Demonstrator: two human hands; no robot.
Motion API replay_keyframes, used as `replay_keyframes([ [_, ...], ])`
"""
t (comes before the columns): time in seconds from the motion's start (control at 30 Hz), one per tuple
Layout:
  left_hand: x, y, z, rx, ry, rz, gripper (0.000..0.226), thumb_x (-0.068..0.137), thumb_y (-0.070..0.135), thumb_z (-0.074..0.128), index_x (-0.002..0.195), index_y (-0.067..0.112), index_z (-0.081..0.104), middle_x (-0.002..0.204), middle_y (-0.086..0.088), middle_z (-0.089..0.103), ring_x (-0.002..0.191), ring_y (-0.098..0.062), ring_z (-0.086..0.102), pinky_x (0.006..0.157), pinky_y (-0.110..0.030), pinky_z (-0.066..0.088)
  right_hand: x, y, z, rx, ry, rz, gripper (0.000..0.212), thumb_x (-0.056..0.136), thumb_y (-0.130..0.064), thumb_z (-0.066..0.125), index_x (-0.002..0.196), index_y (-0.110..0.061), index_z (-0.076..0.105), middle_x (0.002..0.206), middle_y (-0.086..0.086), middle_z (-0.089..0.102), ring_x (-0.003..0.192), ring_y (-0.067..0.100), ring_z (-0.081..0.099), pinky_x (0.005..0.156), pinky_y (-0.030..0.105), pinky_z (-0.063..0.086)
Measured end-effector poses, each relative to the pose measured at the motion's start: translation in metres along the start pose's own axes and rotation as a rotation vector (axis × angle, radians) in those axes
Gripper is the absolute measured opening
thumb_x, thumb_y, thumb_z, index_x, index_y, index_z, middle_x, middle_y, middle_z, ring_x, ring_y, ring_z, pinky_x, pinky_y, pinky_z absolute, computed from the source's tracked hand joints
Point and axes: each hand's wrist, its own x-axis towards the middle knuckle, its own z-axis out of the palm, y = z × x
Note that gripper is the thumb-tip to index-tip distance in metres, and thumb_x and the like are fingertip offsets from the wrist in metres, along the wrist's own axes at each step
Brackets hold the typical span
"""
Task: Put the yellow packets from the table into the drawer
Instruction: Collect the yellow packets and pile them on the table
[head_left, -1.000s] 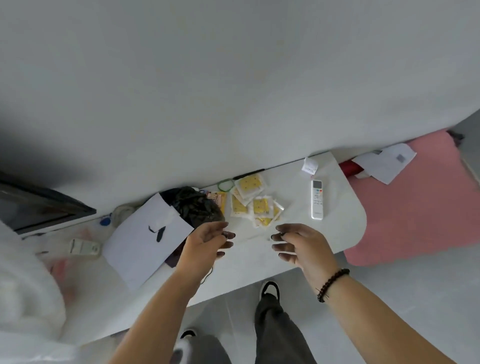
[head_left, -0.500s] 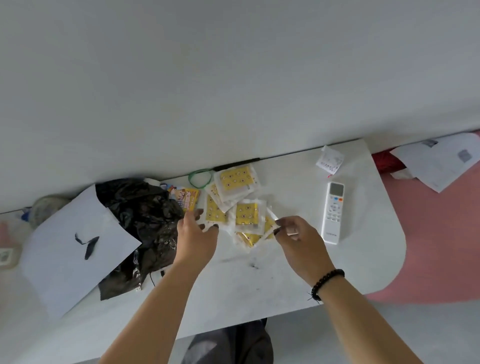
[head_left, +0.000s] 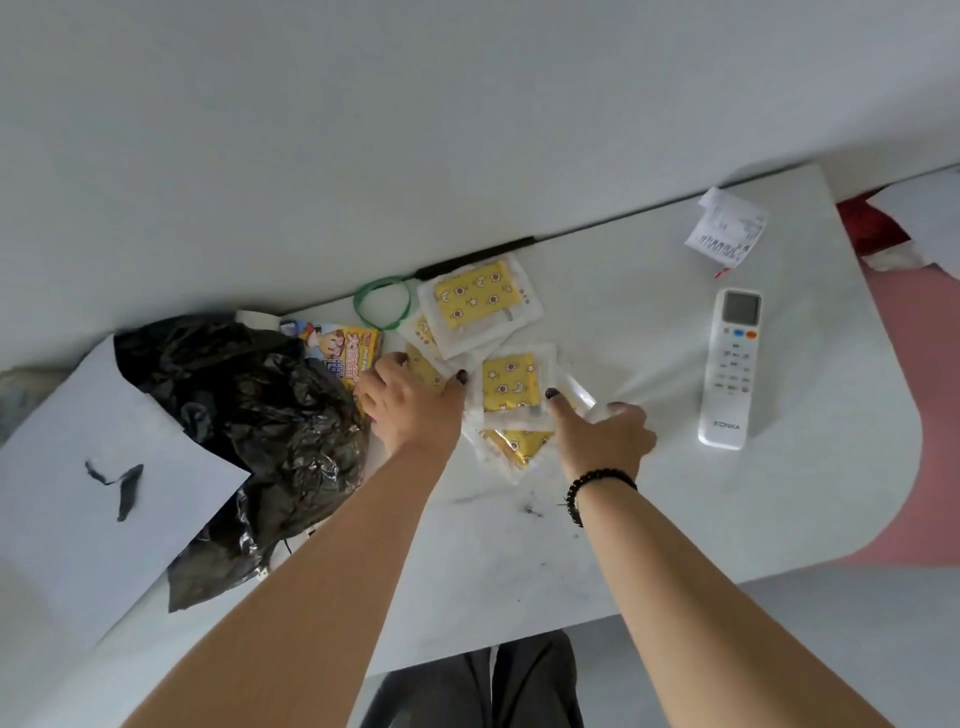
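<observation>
The yellow packets (head_left: 480, 353) lie in a loose overlapping pile on the white table (head_left: 597, 519), near its far edge, between a crumpled black plastic bag (head_left: 249, 426) and a white remote control (head_left: 731, 366). No drawer is in view. The step in hand looks like gathering the pile, and it would go best by sweeping both hands inward so the slippery wrappers stack into one bundle, keeping the green rubber band (head_left: 382, 302) and the cartoon-printed packet (head_left: 340, 348) beside the bag out of the scoop.

Both forearms reach forward from the near edge, palms down. The left hand (head_left: 410, 405) rests on the left-hand packets, fingers curled and pressing down on one, thumb tip at the edge of the middle packet (head_left: 509, 383); whether it has pinched anything I cannot tell. The right hand (head_left: 602, 436), a beaded bracelet (head_left: 592, 486) at the wrist, has its forefinger stretched onto the middle packet's right edge, other fingers loosely bent over the clear wrapper, nothing lifted yet
</observation>
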Motion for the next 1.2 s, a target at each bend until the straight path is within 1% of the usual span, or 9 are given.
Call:
replay_keyframes([
  [0.13,-0.001,0.006,-0.007,-0.224,-0.06,-0.083,0.074,0.071,0.025,0.083,0.126,0.005,0.038,0.116,-0.008,0.047,0.093,-0.021,0.047,0.076,-0.03,0.04,-0.001,-0.009,0.009,0.192,0.023,0.093,0.068,0.074,-0.032,0.079,0.126,-0.011,0.04,0.126,0.007,0.043,0.072,0.014,0.048,0.059,0.025,0.039],
  [0.27,0.001,0.004,-0.008,-0.293,-0.227,-0.165,0.043,0.074,0.03,0.079,0.103,0.008,0.056,0.092,-0.006,0.063,0.072,-0.018,0.055,0.059,-0.028,0.043,0.004,-0.015,0.014,0.199,-0.14,0.052,0.054,0.073,-0.023,0.078,0.118,-0.012,0.052,0.102,-0.001,0.057,0.08,0.015,0.054,0.062,0.022,0.04],
  [0.53,-0.019,-0.019,-0.005,-0.464,-0.376,-0.135,0.013,0.084,0.024,0.07,0.095,0.022,0.064,0.093,-0.002,0.072,0.09,-0.025,0.068,0.082,-0.044,0.056,0.007,-0.01,0.003,0.223,-0.282,-0.164,0.017,0.082,-0.007,0.067,0.093,-0.019,0.062,0.089,0.0,0.067,0.079,0.017,0.061,0.062,0.023,0.045],
  [0.73,-0.032,-0.027,-0.021,-0.853,-0.504,-0.185,0.044,0.074,0.013,0.078,0.113,0.009,0.061,0.103,-0.008,0.073,0.096,-0.027,0.07,0.085,-0.042,0.055,-0.012,0.009,-0.026,0.115,-0.478,-0.244,0.019,0.082,-0.01,0.07,0.096,-0.021,0.066,0.088,-0.004,0.071,0.07,0.007,0.066,0.059,0.018,0.051],
  [0.8,-0.031,-0.028,-0.024,-0.838,-0.566,-0.176,0.058,0.061,0.018,0.082,0.113,0.008,0.06,0.102,-0.01,0.073,0.096,-0.029,0.07,0.088,-0.046,0.055,-0.018,0.01,-0.026,0.034,-0.48,-0.264,0.019,0.084,-0.006,0.065,0.098,-0.018,0.064,0.091,0.001,0.071,0.082,0.015,0.068,0.065,0.024,0.055],
  [0.93,-0.028,-0.029,-0.03,-0.725,-0.675,-0.134,0.06,0.053,0.02,0.084,0.11,0.014,0.064,0.099,-0.006,0.074,0.096,-0.026,0.07,0.087,-0.042,0.055,-0.028,-0.008,-0.008,-0.065,-0.43,-0.314,0.018,0.084,0.0,0.047,0.095,-0.011,0.057,0.082,0.007,0.063,0.074,0.024,0.059,0.065,0.032,0.051],
  [1.07,-0.027,-0.032,-0.044,-0.78,-0.784,-0.136,0.046,0.061,0.015,0.078,0.106,0.012,0.067,0.097,-0.007,0.074,0.091,-0.023,0.069,0.079,-0.033,0.054,-0.033,-0.031,0.007,-0.063,-0.49,-0.316,0.003,0.087,-0.009,0.05,0.085,-0.009,0.05,0.067,0.0,0.045,0.057,0.013,0.041,0.051,0.021,0.034],
  [1.13,-0.024,-0.038,-0.05,-0.872,-0.765,-0.163,0.044,0.064,0.01,0.075,0.107,0.008,0.066,0.099,-0.011,0.073,0.094,-0.027,0.068,0.08,-0.034,0.055,-0.03,-0.04,0.009,-0.02,-0.478,-0.288,0.021,0.09,-0.024,0.055,0.078,-0.011,0.045,0.06,-0.003,0.037,0.052,0.011,0.036,0.05,0.022,0.032],
  [1.2,-0.022,-0.045,-0.055,-0.95,-0.717,-0.187,0.045,0.065,0.005,0.073,0.11,0.006,0.065,0.106,-0.015,0.071,0.1,-0.03,0.068,0.086,-0.041,0.054,-0.02,-0.052,0.012,0.039,-0.369,-0.271,0.027,0.091,-0.037,0.057,0.086,-0.01,0.054,0.066,-0.007,0.05,0.058,0.008,0.048,0.057,0.022,0.042],
])
